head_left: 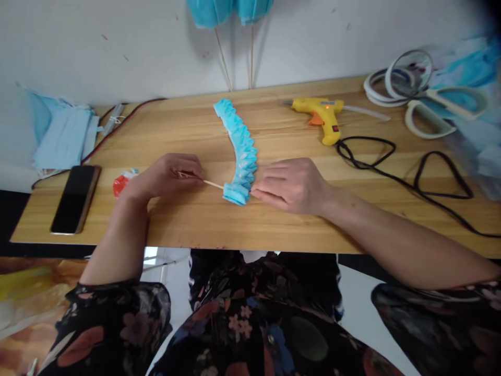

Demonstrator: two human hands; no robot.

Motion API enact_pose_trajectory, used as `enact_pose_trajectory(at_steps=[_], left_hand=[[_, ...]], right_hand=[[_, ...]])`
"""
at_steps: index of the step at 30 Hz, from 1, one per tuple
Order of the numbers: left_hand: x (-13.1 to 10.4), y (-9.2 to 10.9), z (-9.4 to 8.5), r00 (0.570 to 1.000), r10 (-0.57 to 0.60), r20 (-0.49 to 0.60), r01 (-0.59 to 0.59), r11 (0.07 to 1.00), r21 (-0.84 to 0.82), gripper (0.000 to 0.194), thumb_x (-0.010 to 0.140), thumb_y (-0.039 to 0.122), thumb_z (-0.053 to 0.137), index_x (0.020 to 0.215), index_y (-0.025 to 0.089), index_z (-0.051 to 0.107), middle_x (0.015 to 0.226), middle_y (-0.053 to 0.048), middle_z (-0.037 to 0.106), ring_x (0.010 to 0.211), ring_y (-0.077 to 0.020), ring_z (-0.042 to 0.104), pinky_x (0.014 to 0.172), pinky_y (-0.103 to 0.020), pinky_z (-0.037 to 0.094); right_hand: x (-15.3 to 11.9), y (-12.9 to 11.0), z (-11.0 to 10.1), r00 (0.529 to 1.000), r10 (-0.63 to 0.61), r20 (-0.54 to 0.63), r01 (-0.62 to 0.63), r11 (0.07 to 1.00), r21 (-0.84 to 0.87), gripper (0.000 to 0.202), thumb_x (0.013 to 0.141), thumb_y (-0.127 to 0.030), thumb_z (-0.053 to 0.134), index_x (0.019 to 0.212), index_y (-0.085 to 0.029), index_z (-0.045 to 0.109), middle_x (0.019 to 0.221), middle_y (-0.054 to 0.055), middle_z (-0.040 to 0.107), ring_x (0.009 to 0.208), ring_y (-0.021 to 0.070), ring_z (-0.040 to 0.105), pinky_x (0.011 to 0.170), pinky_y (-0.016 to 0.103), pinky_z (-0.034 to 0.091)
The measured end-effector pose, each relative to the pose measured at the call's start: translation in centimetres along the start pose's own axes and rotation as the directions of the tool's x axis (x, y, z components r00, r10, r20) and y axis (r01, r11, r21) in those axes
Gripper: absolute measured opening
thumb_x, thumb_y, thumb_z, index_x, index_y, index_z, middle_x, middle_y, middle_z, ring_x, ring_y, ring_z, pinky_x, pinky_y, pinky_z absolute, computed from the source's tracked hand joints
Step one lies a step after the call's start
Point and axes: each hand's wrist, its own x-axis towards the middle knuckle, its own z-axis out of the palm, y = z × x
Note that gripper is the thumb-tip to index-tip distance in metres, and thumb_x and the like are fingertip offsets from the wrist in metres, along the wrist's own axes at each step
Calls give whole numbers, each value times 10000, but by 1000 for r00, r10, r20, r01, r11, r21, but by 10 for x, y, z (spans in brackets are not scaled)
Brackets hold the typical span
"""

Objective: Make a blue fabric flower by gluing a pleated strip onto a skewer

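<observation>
A curved strip of pleated light-blue material (243,151) lies on the wooden table (188,224), its lower end folded near the front. My left hand (170,175) is closed on a thin wooden stick (213,184), whose tip meets the strip's lower end from the left. Just right of that end is my right hand (291,185), its fingers pinched together at the strip's edge. What sits between those fingertips is too small to make out.
A yellow glue gun (326,116) with a looped black cord (395,180) lies at the back right. Near it are tape rolls (385,86) and scissors (425,120). A phone (75,199), blue masks (64,133) and a red wrapper (122,185) are left. Blue flowers (211,13) stand behind.
</observation>
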Motion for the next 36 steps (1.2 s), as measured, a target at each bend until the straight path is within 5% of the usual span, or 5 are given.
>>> enact_pose_trajectory(at_steps=[8,14,20,27,36], left_hand=[[-1,2,0,1000,17,15,-17,1000,13,263,998,377,604,889,180,739,890,-77,712,762,-153,664,687,-233,489],[-2,0,5,995,80,-66,-83,996,-41,218,1002,308,617,868,185,738,879,-62,700,734,-139,656,641,-231,473],[-4,-1,4,1000,4,-29,-5,999,-33,198,1002,316,613,895,236,758,906,-62,716,763,-166,659,670,-258,475],[-5,-3,3,1000,-5,-9,5,1000,-26,190,1015,309,600,932,236,755,924,-64,713,788,-166,667,690,-250,481],[-2,0,4,999,-24,-39,23,999,-24,200,1007,316,601,902,223,743,905,-65,712,750,-162,650,657,-255,471]], right_hand=[[-7,8,-5,960,281,1,-275,939,205,416,1057,-314,530,653,-235,585,545,-17,563,507,124,487,522,308,371],[-3,11,-2,764,639,92,-616,679,399,410,1038,-453,555,697,-271,691,501,-30,501,475,129,444,482,317,338],[0,20,2,562,805,191,-718,361,595,400,991,-553,608,704,-302,728,514,-31,485,485,141,449,495,320,371],[1,23,0,539,809,234,-712,290,639,395,981,-582,626,721,-310,744,514,-28,503,480,133,447,479,313,394],[-1,23,3,565,786,252,-697,291,656,436,974,-616,616,715,-284,730,577,-14,595,498,126,474,475,302,372]])
